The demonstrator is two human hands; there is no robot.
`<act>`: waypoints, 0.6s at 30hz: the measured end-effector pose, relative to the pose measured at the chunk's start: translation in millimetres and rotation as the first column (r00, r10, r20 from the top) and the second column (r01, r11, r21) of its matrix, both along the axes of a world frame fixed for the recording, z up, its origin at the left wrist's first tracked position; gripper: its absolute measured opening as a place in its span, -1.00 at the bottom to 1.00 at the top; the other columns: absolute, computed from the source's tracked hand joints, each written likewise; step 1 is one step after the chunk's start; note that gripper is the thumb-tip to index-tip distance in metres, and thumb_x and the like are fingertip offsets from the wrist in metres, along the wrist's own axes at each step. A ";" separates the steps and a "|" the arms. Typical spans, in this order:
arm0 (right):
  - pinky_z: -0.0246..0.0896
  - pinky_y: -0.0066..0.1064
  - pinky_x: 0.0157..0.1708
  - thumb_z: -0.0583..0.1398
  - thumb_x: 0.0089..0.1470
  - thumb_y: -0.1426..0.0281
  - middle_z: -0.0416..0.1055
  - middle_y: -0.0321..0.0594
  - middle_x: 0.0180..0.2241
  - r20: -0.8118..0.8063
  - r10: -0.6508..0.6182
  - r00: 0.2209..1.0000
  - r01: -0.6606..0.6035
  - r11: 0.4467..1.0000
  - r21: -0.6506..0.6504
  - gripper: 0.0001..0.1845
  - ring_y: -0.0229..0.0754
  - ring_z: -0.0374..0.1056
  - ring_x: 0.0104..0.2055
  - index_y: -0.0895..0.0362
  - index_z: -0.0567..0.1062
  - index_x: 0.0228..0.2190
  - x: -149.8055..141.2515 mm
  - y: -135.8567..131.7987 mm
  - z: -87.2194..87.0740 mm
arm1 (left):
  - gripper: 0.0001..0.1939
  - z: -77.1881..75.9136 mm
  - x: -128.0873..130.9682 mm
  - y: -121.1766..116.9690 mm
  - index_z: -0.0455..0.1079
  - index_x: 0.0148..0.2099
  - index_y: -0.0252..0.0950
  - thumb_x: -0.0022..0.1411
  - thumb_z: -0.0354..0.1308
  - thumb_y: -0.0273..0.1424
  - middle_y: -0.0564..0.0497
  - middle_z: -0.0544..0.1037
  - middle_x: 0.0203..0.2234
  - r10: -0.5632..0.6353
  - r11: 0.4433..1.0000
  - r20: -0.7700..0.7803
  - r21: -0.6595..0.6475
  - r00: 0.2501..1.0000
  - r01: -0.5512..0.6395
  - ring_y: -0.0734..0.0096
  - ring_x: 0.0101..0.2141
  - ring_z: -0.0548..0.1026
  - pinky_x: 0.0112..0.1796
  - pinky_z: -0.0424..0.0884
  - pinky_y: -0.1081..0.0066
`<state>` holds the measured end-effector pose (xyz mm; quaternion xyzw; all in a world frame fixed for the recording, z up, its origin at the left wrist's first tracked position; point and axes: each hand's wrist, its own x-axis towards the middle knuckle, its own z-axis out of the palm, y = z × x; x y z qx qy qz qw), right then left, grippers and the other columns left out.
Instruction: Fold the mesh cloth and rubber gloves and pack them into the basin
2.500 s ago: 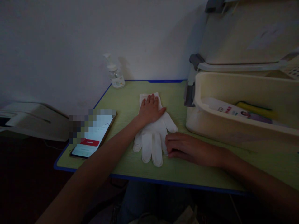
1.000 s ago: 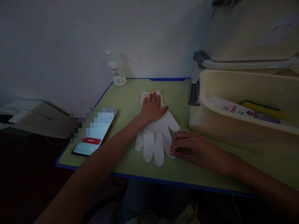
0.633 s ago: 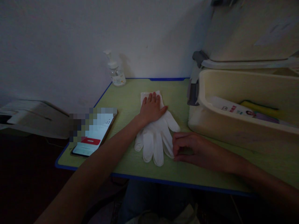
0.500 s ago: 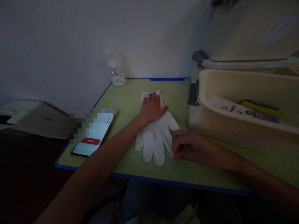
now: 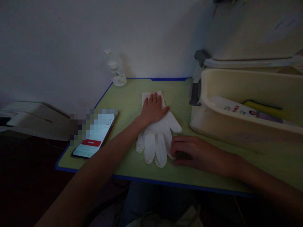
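Observation:
A white glove [image 5: 159, 126] lies on the green tabletop, its fingers pointing toward me and its cuff toward the wall. My left hand [image 5: 153, 110] rests flat on the cuff and upper palm of the glove, fingers stretched out. To the right of the glove is my right hand [image 5: 189, 151], curved with its thumb a little apart from the other fingers. Its fingertips touch the side of one glove finger and hide part of that finger's tip.
A phone [image 5: 94, 135] with a lit screen lies on the table's left side. Behind it stands a clear pump bottle [image 5: 118, 77]. On the right is an open cream storage box [image 5: 213, 126] holding a printed white package [image 5: 236, 107] and a yellow item [image 5: 262, 108].
My right hand has shifted slightly left along the glove finger, and its thumb and fingertips have parted from a pinch. The left hand stays in place.

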<state>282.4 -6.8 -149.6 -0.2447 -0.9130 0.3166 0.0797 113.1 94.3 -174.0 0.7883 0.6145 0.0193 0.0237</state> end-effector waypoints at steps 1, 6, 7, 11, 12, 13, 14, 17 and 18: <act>0.11 -0.46 -0.35 0.17 0.09 0.45 0.31 -0.26 -0.40 -0.004 0.000 1.000 0.000 1.000 0.000 -0.89 -0.28 0.24 -0.35 0.18 0.35 -0.46 -0.2 0.6 -0.8 | -0.29 -0.2 0.0 0.3 -0.14 0.31 -0.50 0.30 -0.32 -0.08 -0.25 -0.11 0.29 0.001 1.000 0.002 0.001 1.000 -0.001 0.11 0.28 -0.14 0.20 -0.13 0.14; 0.11 -0.45 -0.34 0.10 0.15 0.45 0.30 -0.24 -0.40 -0.024 0.033 0.999 -0.033 0.999 0.000 -0.87 -0.28 0.22 -0.35 0.18 0.35 -0.45 0.0 2.4 -1.5 | -0.28 -1.4 -0.1 1.2 -0.13 0.31 -0.50 0.29 -0.32 -0.07 -0.25 -0.11 0.29 0.003 1.000 0.003 0.003 1.000 -0.003 0.11 0.28 -0.13 0.20 -0.12 0.13; 0.11 -0.45 -0.33 0.09 0.16 0.45 0.30 -0.24 -0.39 -0.017 0.039 0.999 -0.039 0.999 0.011 -0.88 -0.28 0.22 -0.34 0.18 0.36 -0.43 0.2 2.3 -0.6 | -0.28 -1.3 -0.2 1.1 -0.13 0.31 -0.50 0.29 -0.32 -0.07 -0.25 -0.11 0.29 0.003 1.000 0.004 0.004 1.000 -0.003 0.11 0.27 -0.13 0.20 -0.12 0.13; 0.12 -0.43 -0.31 0.06 0.18 0.46 0.31 -0.22 -0.37 0.030 0.075 0.997 -0.077 0.995 0.065 -0.86 -0.26 0.23 -0.32 0.18 0.41 -0.37 0.5 1.5 3.6 | -0.29 -0.6 -0.2 0.5 -0.13 0.31 -0.50 0.30 -0.32 -0.08 -0.25 -0.11 0.29 -0.002 1.000 0.005 0.001 1.000 0.002 0.11 0.28 -0.14 0.20 -0.12 0.14; 0.12 -0.43 -0.30 0.06 0.18 0.46 0.31 -0.22 -0.37 0.035 0.086 0.996 -0.089 0.993 0.074 -0.85 -0.26 0.23 -0.32 0.18 0.42 -0.37 0.3 1.5 4.1 | -0.29 -0.5 -0.2 0.5 -0.14 0.31 -0.50 0.30 -0.32 -0.08 -0.25 -0.11 0.29 -0.002 1.000 0.004 0.002 1.000 0.002 0.11 0.28 -0.14 0.20 -0.12 0.14; 0.12 -0.43 -0.31 0.06 0.18 0.47 0.31 -0.22 -0.37 0.036 0.096 0.995 -0.099 0.992 0.077 -0.84 -0.26 0.23 -0.32 0.19 0.43 -0.38 0.1 1.6 4.3 | -0.29 -0.5 -0.2 0.6 -0.14 0.31 -0.50 0.30 -0.31 -0.08 -0.25 -0.11 0.29 -0.004 1.000 0.001 0.004 1.000 0.004 0.11 0.28 -0.14 0.20 -0.12 0.14; 0.12 -0.44 -0.31 0.05 0.18 0.48 0.31 -0.22 -0.38 0.034 0.104 0.994 -0.107 0.992 0.074 -0.83 -0.26 0.23 -0.32 0.19 0.42 -0.39 -0.1 1.7 4.2 | -0.29 -0.7 -0.2 0.7 -0.14 0.31 -0.51 0.30 -0.31 -0.08 -0.26 -0.11 0.29 -0.004 1.000 -0.001 0.004 1.000 0.004 0.11 0.28 -0.14 0.20 -0.12 0.13; 0.12 -0.44 -0.31 0.04 0.19 0.50 0.30 -0.23 -0.38 0.012 0.107 0.994 -0.107 0.993 0.041 -0.83 -0.27 0.22 -0.32 0.19 0.40 -0.41 -0.8 2.4 2.7 | -0.29 -1.8 -0.3 1.3 -0.13 0.31 -0.51 0.30 -0.31 -0.08 -0.26 -0.10 0.29 -0.001 1.000 -0.004 0.009 1.000 0.001 0.10 0.27 -0.13 0.20 -0.11 0.14; 0.12 -0.44 -0.30 0.04 0.19 0.50 0.29 -0.23 -0.38 0.007 0.101 0.995 -0.101 0.994 0.029 -0.83 -0.27 0.22 -0.32 0.19 0.39 -0.41 -1.0 2.5 2.3 | -0.29 -2.2 -0.4 1.5 -0.12 0.30 -0.50 0.29 -0.32 -0.07 -0.26 -0.10 0.29 0.000 1.000 -0.004 0.012 1.000 0.000 0.11 0.27 -0.12 0.20 -0.11 0.14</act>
